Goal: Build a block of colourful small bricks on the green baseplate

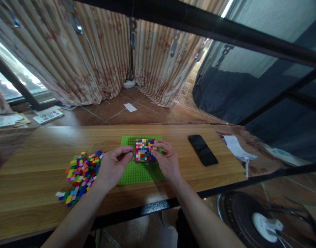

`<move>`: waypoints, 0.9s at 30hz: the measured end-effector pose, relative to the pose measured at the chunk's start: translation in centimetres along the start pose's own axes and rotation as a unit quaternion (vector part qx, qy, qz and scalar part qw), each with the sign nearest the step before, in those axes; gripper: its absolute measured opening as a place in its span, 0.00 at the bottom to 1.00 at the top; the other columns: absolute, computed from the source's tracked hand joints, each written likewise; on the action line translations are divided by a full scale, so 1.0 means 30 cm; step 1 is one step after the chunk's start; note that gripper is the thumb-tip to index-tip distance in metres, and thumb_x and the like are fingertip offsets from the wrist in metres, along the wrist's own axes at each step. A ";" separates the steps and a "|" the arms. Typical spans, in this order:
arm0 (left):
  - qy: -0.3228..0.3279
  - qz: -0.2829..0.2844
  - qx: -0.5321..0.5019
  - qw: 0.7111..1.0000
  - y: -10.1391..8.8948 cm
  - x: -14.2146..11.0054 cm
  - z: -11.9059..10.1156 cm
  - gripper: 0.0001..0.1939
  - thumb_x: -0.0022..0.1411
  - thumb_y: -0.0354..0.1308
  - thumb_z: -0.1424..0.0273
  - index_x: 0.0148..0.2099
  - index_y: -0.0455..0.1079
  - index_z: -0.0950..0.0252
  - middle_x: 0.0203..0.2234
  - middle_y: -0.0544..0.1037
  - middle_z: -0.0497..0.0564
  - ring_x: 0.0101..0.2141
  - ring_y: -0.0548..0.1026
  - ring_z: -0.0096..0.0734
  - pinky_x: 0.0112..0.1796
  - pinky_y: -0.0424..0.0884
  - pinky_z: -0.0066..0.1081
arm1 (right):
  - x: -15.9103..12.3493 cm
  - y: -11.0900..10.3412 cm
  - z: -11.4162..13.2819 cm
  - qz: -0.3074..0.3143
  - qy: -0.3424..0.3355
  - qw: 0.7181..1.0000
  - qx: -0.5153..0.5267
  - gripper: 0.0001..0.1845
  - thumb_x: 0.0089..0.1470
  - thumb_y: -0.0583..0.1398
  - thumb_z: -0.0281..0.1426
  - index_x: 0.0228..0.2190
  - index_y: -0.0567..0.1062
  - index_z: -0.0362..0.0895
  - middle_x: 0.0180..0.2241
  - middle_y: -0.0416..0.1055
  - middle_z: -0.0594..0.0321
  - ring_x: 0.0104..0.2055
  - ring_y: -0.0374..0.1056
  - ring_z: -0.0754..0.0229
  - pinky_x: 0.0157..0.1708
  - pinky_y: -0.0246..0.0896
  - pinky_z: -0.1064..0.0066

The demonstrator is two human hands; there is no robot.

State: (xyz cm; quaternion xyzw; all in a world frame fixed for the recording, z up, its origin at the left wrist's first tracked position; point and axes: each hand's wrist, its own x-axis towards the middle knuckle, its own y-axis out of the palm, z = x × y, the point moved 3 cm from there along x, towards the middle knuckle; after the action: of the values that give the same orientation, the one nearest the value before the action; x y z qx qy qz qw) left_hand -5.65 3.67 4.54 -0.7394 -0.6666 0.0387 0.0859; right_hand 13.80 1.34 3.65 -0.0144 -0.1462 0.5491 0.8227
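Observation:
A square block of small multicoloured toy bricks (144,150) stands on a green studded baseplate (139,175). My left hand (113,167) is at the block's left side, its thumb and forefinger pinched on a small dark blue brick (132,152). That brick is largely covered by the fingertips and sits close to the block's left edge. On the other side, my right hand (168,160) has its thumb and fingers closed at the block's right edge, steadying against it. Whether a loose brick is also between those fingertips, I cannot tell.
Left of the baseplate, a pile of loose coloured bricks (82,170) spreads over the wooden table (39,172). A black phone (203,150) lies to the right. Papers (237,146) are past the table's right end. A power strip (263,225) sits low at right.

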 end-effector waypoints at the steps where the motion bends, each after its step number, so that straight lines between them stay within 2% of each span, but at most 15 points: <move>1: -0.021 0.002 -0.034 0.999 0.002 -0.001 -0.004 0.12 0.52 0.64 0.66 0.39 0.77 0.65 0.30 0.82 0.49 0.30 0.78 0.32 0.36 0.75 0.32 | -0.006 0.000 0.021 -0.011 -0.029 0.999 -0.015 0.06 0.50 0.64 0.30 0.33 0.81 0.49 0.46 0.72 0.58 0.52 0.68 0.54 0.55 0.61 0.56; 5: -0.099 0.007 -0.158 0.982 0.011 -0.015 -0.020 0.14 0.48 0.69 0.67 0.38 0.78 0.65 0.27 0.82 0.47 0.27 0.77 0.27 0.35 0.75 0.29 | -0.048 0.036 0.100 0.033 -0.143 0.988 -0.047 0.08 0.55 0.62 0.28 0.36 0.80 0.51 0.46 0.72 0.59 0.50 0.69 0.56 0.53 0.64 0.59; 8: -0.119 0.014 -0.221 0.968 0.017 -0.023 -0.022 0.13 0.46 0.70 0.68 0.37 0.79 0.64 0.28 0.82 0.47 0.27 0.77 0.25 0.35 0.74 0.28 | -0.077 0.070 0.128 0.069 -0.195 0.976 -0.073 0.10 0.55 0.64 0.28 0.39 0.80 0.52 0.46 0.73 0.59 0.51 0.69 0.56 0.54 0.64 0.57; 14: -0.141 0.014 -0.252 0.957 0.025 -0.031 -0.015 0.13 0.44 0.72 0.69 0.35 0.80 0.64 0.30 0.83 0.48 0.28 0.77 0.25 0.35 0.74 0.26 | -0.087 0.095 0.136 0.063 -0.216 0.966 -0.127 0.10 0.53 0.65 0.27 0.38 0.79 0.53 0.46 0.74 0.60 0.50 0.69 0.55 0.52 0.64 0.56; 20: -0.156 0.009 -0.268 0.951 0.025 -0.037 -0.034 0.13 0.42 0.73 0.69 0.34 0.79 0.64 0.27 0.82 0.47 0.27 0.76 0.26 0.36 0.74 0.30 | -0.093 0.099 0.145 0.061 -0.229 0.958 -0.162 0.08 0.57 0.62 0.29 0.38 0.79 0.52 0.43 0.76 0.60 0.48 0.70 0.54 0.51 0.64 0.56; 27: -0.151 0.034 -0.257 0.954 0.028 -0.043 -0.034 0.11 0.45 0.70 0.69 0.35 0.79 0.65 0.27 0.81 0.49 0.28 0.76 0.28 0.35 0.72 0.30 | -0.093 0.094 0.137 0.075 -0.242 0.950 -0.181 0.09 0.59 0.59 0.31 0.41 0.79 0.49 0.43 0.77 0.58 0.48 0.70 0.54 0.51 0.63 0.56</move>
State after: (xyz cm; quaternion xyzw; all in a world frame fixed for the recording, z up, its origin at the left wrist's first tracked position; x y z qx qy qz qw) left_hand -4.79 2.22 5.31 -0.7444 -0.6335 -0.0200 -0.2102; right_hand 9.24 -0.63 6.42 -0.0409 -0.4364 0.5607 0.7025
